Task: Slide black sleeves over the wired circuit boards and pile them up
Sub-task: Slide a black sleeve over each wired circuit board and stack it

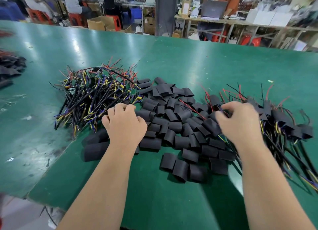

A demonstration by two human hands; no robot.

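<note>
The heap of loose black sleeves (172,119) lies mid-bench (206,61). The bare wired boards (96,92) tangle just left of it, and the sleeved ones (284,123) pile just right. The left hand (123,125) curls into the tangle's near edge; whether its grip pinches a wire is hidden. The right hand (239,123), blurred, curls at the sleeved pile, grip unclear. Sleeves look light, soft and easily flattened, so squeeze the edges open. Boards likely snag, so lift by the thick cable.

Sleeved boards (284,121) (far right) are blurred, cropped.
</note>
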